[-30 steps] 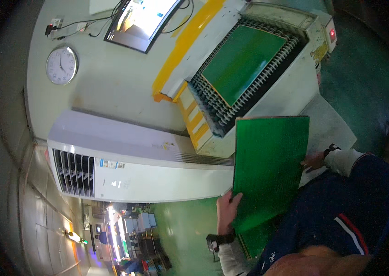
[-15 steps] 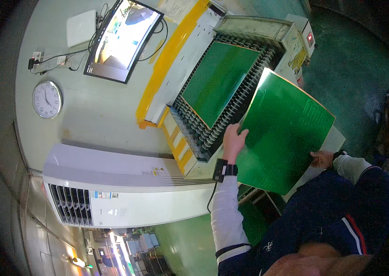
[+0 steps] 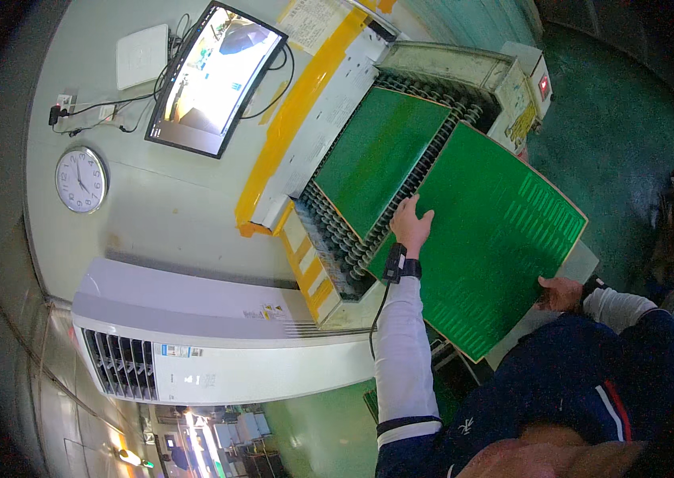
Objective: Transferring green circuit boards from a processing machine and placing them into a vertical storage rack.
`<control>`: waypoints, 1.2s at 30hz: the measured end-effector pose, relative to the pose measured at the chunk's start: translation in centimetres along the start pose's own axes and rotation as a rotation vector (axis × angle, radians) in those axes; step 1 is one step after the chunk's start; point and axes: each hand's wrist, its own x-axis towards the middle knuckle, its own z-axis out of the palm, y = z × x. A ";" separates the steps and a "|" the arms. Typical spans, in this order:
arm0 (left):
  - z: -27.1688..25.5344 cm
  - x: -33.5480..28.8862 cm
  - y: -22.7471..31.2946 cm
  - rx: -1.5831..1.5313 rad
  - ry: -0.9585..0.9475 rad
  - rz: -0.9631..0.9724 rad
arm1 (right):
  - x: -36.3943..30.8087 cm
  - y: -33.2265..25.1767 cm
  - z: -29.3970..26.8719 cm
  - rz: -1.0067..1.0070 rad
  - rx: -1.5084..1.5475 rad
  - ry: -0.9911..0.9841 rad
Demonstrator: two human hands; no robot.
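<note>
Two hands grasp a green panel at the edge of the roller bed

The landmark here is the roller bed (image 3: 342,248), a bank of dark, closely set rollers in a pale machine body. The held panel (image 3: 492,231), flat, green and thinly edged in a lighter tone, lies to the right of the roller bed and slants away from it. Its upper left corner overlaps the rollers; whether it touches them I cannot tell. Rows of paler marks run near its right and lower ends.

The left hand (image 3: 412,225) is beside the roller bed's near side, its grip closed on the panel's left edge, thumb over the upper face. A dark device (image 3: 399,264) circles that wrist. The right hand (image 3: 561,295), farther from the roller bed, grasps the panel's lower right edge, thumb on top and the other fingers mostly hidden.

A second panel (image 3: 389,155), also green, lies on the roller bed, well apart from both hands. Yellow tape (image 3: 297,119) runs along the machine just left of the roller bed. Beyond that are a lit monitor (image 3: 213,80) and a round clock (image 3: 81,180). A white air conditioner (image 3: 233,358) is below and left of the roller bed.
</note>
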 end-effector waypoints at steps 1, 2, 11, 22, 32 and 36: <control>0.4 -0.2 -0.8 0.014 0.019 0.032 | -0.1 -0.3 1.0 -0.005 0.019 0.017; 0.9 -0.1 -0.5 -0.009 0.016 0.046 | -0.3 -0.6 1.7 -0.013 0.048 0.045; -0.5 -5.6 3.1 -0.203 0.082 0.174 | 0.4 -2.2 7.2 0.071 0.136 0.011; -2.4 -23.0 -3.3 -0.584 0.402 -0.449 | 0.3 -2.8 12.4 -0.055 0.015 0.102; 14.5 -43.7 -7.7 -0.943 0.044 -1.134 | 0.2 -3.3 15.4 -0.118 -0.043 0.184; 24.0 -52.8 -10.6 -1.472 -0.293 -1.217 | 1.5 -2.8 15.7 -0.097 -0.068 0.089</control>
